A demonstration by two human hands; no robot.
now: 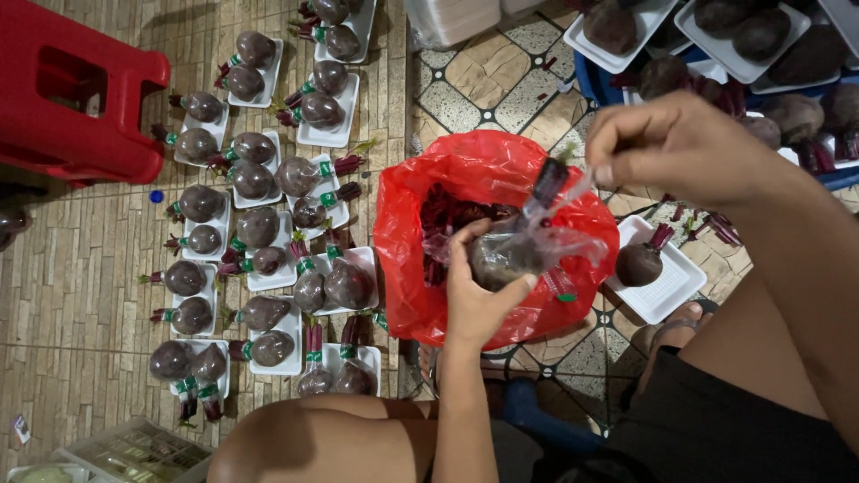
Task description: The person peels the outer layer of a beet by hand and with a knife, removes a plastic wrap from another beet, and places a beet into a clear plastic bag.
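A beetroot (497,259) is seen wrapped in thin, clear, glossy plastic film (559,237). The red bag (407,250) is shiny, crinkled plastic; the trays (667,291) are matt white foam.

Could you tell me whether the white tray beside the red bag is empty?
No, the white tray right of the red bag holds one beetroot.

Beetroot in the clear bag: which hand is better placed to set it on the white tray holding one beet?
Probably the right hand. It pinches the clear bag's top and is nearer the white tray on the person's right. The left hand cups the beetroot over the red bag.
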